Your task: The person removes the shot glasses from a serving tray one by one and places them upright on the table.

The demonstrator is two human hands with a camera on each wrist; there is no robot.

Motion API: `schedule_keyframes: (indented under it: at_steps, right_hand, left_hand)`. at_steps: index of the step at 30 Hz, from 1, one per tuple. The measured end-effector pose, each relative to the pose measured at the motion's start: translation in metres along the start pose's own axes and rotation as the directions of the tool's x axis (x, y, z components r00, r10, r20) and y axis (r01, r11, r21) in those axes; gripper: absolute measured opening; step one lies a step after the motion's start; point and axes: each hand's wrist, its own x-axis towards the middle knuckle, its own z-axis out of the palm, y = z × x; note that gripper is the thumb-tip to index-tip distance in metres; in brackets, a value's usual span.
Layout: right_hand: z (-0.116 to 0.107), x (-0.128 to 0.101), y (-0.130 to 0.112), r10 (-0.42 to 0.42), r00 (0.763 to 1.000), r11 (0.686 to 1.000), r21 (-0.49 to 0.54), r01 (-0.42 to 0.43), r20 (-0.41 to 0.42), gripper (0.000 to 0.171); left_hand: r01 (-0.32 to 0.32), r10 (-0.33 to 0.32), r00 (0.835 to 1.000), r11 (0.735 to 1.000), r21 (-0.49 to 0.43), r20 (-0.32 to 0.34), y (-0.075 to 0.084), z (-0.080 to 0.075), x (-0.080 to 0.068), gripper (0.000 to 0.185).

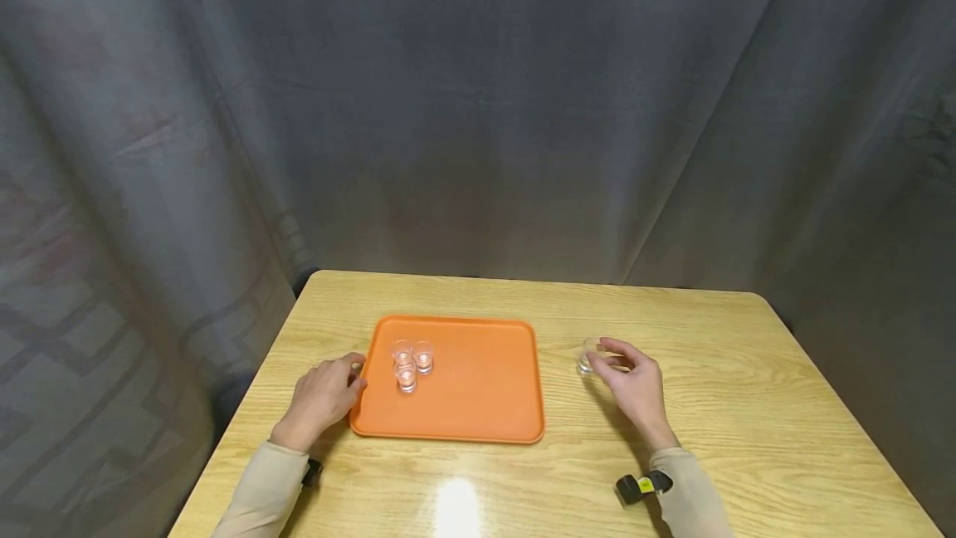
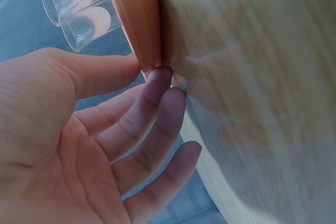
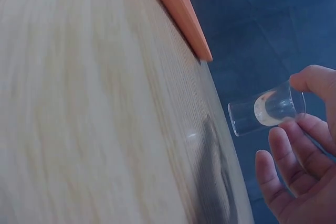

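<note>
My right hand (image 1: pixel 635 380) pinches a small clear shot glass (image 3: pixel 268 111) near its rim, between thumb and fingertips. In the right wrist view the glass base appears raised off the wooden table. At the left, my left hand (image 1: pixel 324 397) grips the edge of an orange tray (image 1: pixel 478 388), thumb on the rim and fingertips at its underside in the left wrist view. Three more shot glasses (image 1: pixel 406 377) stand upright, close together, on the tray's left half. Two of those glasses (image 2: pixel 86 24) also show in the left wrist view.
The tray lies flat on the light wooden table (image 1: pixel 747 405), right of the left hand. Grey curtains (image 1: pixel 478 106) hang behind the table and at its sides. A dark strap device (image 1: pixel 642 486) is on the right wrist.
</note>
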Motion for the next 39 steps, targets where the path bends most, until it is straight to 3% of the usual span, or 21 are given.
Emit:
schedule_keyframes:
  at_steps: [16,28,39]
  right_hand:
    - [-0.031,0.007,0.015,0.015,0.997,0.998,-0.057,-0.02,-0.081,0.04]
    - [-0.051,0.009,0.022,0.109,0.986,0.992,-0.047,-0.116,-0.129,0.046]
    - [-0.064,0.009,0.028,0.146,0.976,0.986,-0.059,-0.157,-0.162,0.049]
  left_hand:
    - [0.009,-0.009,1.0,1.0,-0.004,0.006,0.001,0.0,0.001,0.037]
    - [0.012,-0.012,1.0,1.0,-0.007,0.006,0.0,0.001,0.0,0.038]
    - [0.016,-0.015,1.0,1.0,-0.011,0.009,0.0,0.0,0.0,0.038]
